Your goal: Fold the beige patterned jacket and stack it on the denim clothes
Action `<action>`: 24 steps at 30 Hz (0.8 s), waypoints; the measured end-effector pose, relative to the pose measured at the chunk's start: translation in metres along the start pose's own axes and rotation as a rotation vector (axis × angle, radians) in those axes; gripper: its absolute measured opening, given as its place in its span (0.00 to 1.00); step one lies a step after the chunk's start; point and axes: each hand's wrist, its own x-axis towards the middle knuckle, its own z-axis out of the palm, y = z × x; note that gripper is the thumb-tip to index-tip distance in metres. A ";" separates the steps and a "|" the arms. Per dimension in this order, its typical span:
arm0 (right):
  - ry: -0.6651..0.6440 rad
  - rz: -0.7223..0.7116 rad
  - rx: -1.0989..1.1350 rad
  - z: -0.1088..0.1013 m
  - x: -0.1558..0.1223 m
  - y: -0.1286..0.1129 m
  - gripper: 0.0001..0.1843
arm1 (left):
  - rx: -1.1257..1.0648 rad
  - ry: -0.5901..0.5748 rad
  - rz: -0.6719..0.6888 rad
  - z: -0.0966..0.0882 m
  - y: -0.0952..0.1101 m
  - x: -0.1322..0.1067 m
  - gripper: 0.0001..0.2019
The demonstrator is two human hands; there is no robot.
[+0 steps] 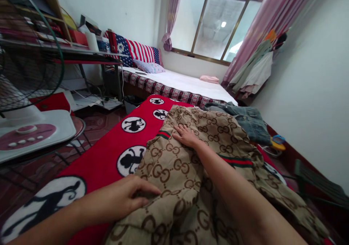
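Note:
A tan jacket (174,165) with a brown double-G print and green-red-green stripes is spread out with folds and wrinkles. It lies on a red blanket (98,157) with black animal figures in white circles. My right hand (185,135) rests flat on the jacket's upper left part, beside a short striped band, fingers spread. At the jacket's near left edge is my left hand (131,196), its forefinger stretched over the cloth and thumb apart from it. The left hand's other fingers are mostly hidden.
Folded jeans (248,121) lie beyond the jacket at right. A white-covered bed (180,79) stands under the window. Left are a fan (29,128) on a round stool and a cluttered desk (81,50). A dark green chair (319,183) is at right.

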 end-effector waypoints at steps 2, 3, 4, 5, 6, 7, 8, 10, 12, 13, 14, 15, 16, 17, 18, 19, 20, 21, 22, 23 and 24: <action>0.061 -0.088 0.029 -0.004 -0.017 0.002 0.33 | 0.280 0.049 0.074 -0.005 0.001 -0.003 0.09; 0.139 -0.142 0.055 -0.006 -0.029 0.004 0.29 | 0.415 0.119 0.091 -0.007 0.005 -0.003 0.08; 0.235 -0.187 0.084 -0.008 -0.043 0.007 0.24 | 0.541 0.203 0.103 -0.009 0.010 -0.001 0.07; 0.339 -0.212 0.110 -0.009 -0.059 0.012 0.19 | 0.643 0.283 0.122 -0.010 0.017 0.004 0.07; 0.438 -0.212 0.128 -0.011 -0.076 0.019 0.14 | 0.707 0.344 0.159 -0.010 0.025 0.012 0.08; 0.522 -0.187 0.139 -0.014 -0.094 0.029 0.12 | 0.729 0.375 0.216 -0.009 0.033 0.023 0.10; 0.602 -0.145 0.134 -0.018 -0.112 0.041 0.12 | 0.718 0.376 0.289 -0.006 0.039 0.035 0.13; 0.761 -0.043 0.093 -0.027 -0.148 0.077 0.14 | 0.663 0.342 0.413 0.002 0.043 0.065 0.20; 0.925 0.092 -0.017 -0.035 -0.184 0.122 0.15 | 0.661 0.334 0.429 0.014 0.035 0.094 0.28; 0.925 0.197 -0.101 -0.037 -0.201 0.146 0.16 | 0.691 0.337 0.396 0.020 0.027 0.107 0.32; 0.877 0.323 -0.188 -0.037 -0.217 0.168 0.18 | 0.739 0.342 0.353 0.026 0.017 0.117 0.34; 0.774 0.448 -0.251 -0.034 -0.233 0.189 0.22 | 0.793 0.347 0.319 0.031 0.006 0.125 0.35; 0.653 0.570 -0.288 -0.029 -0.247 0.206 0.27 | 0.844 0.352 0.300 0.036 -0.004 0.132 0.35; 0.525 0.675 -0.305 -0.022 -0.260 0.218 0.31 | 0.885 0.356 0.293 0.039 -0.013 0.136 0.35; 0.419 0.756 -0.313 -0.015 -0.271 0.226 0.33 | 0.914 0.364 0.297 0.041 -0.020 0.138 0.34; 0.353 0.807 -0.324 -0.007 -0.281 0.230 0.32 | 0.931 0.375 0.304 0.042 -0.025 0.139 0.34; 0.324 0.817 -0.342 0.000 -0.288 0.231 0.30 | 0.938 0.384 0.310 0.043 -0.028 0.139 0.34; 0.329 0.796 -0.363 0.005 -0.294 0.230 0.28 | 0.940 0.391 0.315 0.043 -0.029 0.139 0.34; 0.355 0.770 -0.379 0.006 -0.299 0.227 0.26 | 0.940 0.397 0.321 0.043 -0.029 0.139 0.34; 0.385 0.755 -0.379 0.004 -0.303 0.225 0.25 | 0.940 0.402 0.326 0.042 -0.028 0.138 0.33; 0.424 0.765 -0.364 -0.003 -0.307 0.224 0.23 | 0.940 0.407 0.331 0.042 -0.028 0.138 0.33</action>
